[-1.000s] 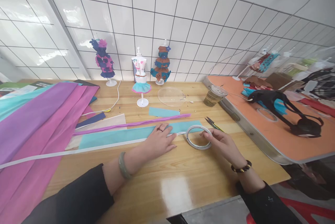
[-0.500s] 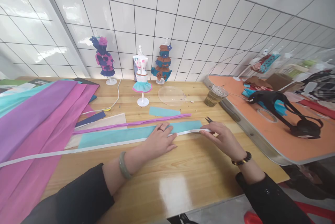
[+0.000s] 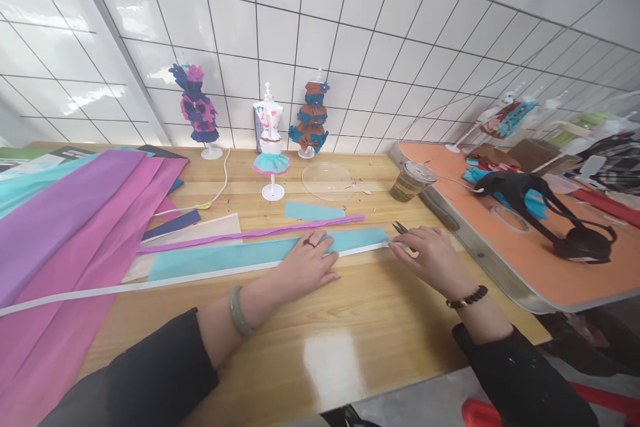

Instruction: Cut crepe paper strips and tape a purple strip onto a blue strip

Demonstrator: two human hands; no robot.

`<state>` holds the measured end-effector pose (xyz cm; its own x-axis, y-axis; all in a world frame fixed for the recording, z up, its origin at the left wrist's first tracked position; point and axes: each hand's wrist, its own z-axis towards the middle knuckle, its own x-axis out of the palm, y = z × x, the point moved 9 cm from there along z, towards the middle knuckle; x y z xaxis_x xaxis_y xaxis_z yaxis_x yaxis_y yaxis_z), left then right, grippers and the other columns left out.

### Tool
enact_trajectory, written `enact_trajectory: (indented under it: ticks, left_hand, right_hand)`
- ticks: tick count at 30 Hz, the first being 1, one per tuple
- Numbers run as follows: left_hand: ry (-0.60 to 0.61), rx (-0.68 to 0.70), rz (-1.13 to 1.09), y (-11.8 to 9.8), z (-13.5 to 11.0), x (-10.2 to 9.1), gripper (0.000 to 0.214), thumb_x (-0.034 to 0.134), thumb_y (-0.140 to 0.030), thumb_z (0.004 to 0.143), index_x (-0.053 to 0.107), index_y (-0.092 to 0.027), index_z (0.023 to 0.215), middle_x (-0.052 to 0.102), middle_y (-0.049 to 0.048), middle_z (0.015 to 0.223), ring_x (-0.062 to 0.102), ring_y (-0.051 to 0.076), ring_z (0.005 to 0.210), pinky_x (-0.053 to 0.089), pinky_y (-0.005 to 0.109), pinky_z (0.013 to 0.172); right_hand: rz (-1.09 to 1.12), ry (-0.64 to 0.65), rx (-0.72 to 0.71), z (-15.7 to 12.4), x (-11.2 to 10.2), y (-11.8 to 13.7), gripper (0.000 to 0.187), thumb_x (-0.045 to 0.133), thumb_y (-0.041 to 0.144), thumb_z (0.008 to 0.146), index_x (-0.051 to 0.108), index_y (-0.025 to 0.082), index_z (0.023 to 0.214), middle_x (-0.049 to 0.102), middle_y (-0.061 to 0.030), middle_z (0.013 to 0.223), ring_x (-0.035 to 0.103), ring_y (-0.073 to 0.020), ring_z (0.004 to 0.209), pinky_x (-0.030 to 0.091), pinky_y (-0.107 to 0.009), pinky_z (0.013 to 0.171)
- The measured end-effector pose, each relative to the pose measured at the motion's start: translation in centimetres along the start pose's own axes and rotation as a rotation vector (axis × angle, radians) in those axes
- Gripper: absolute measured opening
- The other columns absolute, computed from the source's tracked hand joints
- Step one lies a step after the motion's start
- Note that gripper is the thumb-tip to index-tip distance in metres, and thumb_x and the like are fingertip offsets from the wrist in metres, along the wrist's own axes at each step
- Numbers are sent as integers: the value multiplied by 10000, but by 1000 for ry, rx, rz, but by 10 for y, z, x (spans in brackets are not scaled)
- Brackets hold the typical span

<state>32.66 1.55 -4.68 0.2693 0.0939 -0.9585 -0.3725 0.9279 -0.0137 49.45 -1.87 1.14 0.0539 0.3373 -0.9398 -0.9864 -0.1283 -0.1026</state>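
Note:
My left hand (image 3: pixel 307 264) lies flat with fingers spread, pressing a long teal fabric strip (image 3: pixel 220 257) and the white tape (image 3: pixel 200 279) along its near edge. The tape runs off to the left over the pink cloth. At the strip's right end is my right hand (image 3: pixel 433 260). Its fingers are curled around small scissors (image 3: pixel 399 228), whose dark tips stick out past the knuckles; their handles are hidden. The thumb and fingertip of this hand are at the tape's right end. Beyond the teal strip lies a narrow purple strip (image 3: pixel 260 233).
Pink and purple cloth (image 3: pixel 95 227) is heaped at left. Small dressed mannequins (image 3: pixel 273 147) stand along the tiled wall. A clear disc (image 3: pixel 327 182) and a lidded cup (image 3: pixel 413 182) are behind my hands. On the orange table (image 3: pixel 530 280) at right lies a black strapped object (image 3: pixel 530 207).
My right hand has shifted slightly, its fingertips now at the right end of the teal strip. The tape there lies straighter along the strip's edge. My left hand stays almost in place.

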Motion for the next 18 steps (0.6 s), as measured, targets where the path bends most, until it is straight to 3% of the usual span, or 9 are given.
enact_trajectory:
  ticks: [12,18]
  left_hand:
    - [-38,69,84,-20,23,0,422,392,-510,840,547,-160,1018,482,112,1181,356,286,1178,252,416,979]
    - [-29,79,85,-23,28,-2,408,364,-485,862,500,-222,1143,474,109,1211,346,283,1190,261,429,956]
  right_hand:
    - [-181,105,84,-1,16,-9,311,417,349,853,652,170,757,666,-74,729,568,-175,719,240,-303,667]
    - [-218,154,137,2,19,-10,336,388,363,867,626,158,747,665,-85,714,585,-198,736,244,-304,653]
